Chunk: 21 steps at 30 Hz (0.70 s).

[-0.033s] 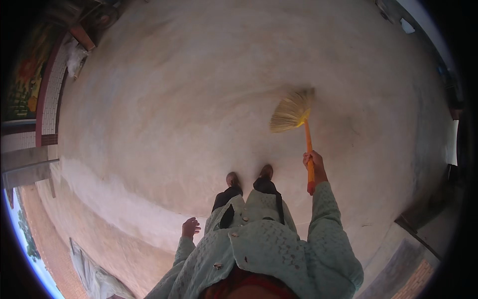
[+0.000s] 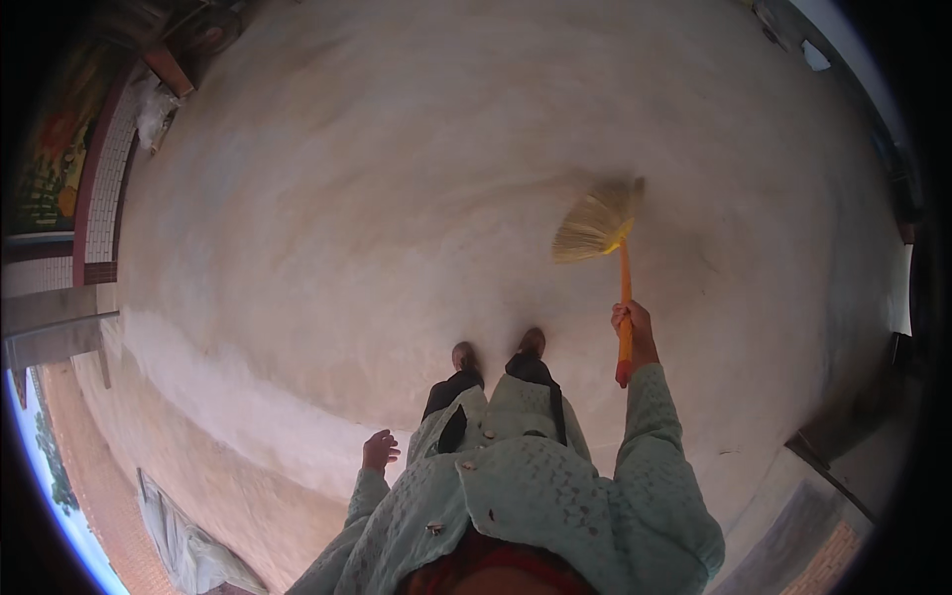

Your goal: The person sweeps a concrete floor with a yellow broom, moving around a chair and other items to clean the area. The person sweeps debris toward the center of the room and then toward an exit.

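Observation:
My right hand (image 2: 635, 329) is wrapped round the orange handle of a broom (image 2: 595, 223). Its straw-coloured bristles fan out to the left at floor level, bound in yellow where they meet the handle, and the red butt of the handle sticks out below my fist. On the other side of my body hangs my left hand (image 2: 380, 450), holding nothing, its fingers loosely curled and a little apart. Nothing touches it, and my green coat is closest to it.
I stand on a pale concrete floor (image 2: 397, 198), my brown shoes (image 2: 533, 342) between the two hands. A brick-patterned wall base (image 2: 104, 208) runs along the left, with a clear plastic bag (image 2: 154, 114) beside it. Crumpled grey sheeting (image 2: 193, 545) lies at lower left; a dark object (image 2: 843, 426) stands at right.
The broom and my right hand have shifted slightly to the right. My left hand and feet stay practically where they were.

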{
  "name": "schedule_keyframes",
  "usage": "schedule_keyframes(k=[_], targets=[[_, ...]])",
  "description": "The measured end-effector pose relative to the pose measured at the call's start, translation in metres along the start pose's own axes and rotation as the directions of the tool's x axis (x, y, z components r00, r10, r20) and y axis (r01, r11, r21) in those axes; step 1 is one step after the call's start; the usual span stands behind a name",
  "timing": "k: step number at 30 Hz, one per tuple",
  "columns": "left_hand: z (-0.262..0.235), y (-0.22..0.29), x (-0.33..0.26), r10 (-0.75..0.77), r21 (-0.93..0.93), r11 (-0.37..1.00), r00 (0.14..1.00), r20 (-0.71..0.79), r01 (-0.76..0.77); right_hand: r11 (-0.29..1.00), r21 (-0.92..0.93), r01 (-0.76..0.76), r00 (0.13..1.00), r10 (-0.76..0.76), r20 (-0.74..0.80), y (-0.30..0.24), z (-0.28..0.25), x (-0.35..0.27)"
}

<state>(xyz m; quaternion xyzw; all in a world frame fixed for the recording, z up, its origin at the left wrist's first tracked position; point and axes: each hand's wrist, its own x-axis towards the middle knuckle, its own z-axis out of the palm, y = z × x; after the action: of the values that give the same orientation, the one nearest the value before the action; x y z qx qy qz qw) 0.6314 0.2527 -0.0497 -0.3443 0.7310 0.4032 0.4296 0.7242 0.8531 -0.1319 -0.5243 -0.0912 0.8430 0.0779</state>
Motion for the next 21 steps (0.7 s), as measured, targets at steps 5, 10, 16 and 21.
schedule_keyframes(k=[5,10,16,21], targets=[[-0.018,-0.024,-0.012,0.006,0.003,1.000,0.994,-0.109,-0.006,0.968,0.025,0.250,0.963,-0.246,-0.111,-0.024,0.065,-0.046],[-0.026,-0.048,-0.014,-0.075,-0.102,0.993,0.979,-0.192,0.056,0.962,0.070,0.263,0.965,-0.262,-0.031,-0.024,0.101,-0.048],[-0.027,-0.074,0.039,-0.180,-0.141,0.976,0.980,-0.082,0.167,0.994,-0.024,0.105,0.963,-0.096,0.250,0.015,0.155,-0.051],[-0.009,-0.037,0.090,-0.131,-0.224,0.967,0.991,-0.014,0.124,0.964,-0.242,-0.112,0.921,0.192,0.338,0.075,0.214,-0.073]])
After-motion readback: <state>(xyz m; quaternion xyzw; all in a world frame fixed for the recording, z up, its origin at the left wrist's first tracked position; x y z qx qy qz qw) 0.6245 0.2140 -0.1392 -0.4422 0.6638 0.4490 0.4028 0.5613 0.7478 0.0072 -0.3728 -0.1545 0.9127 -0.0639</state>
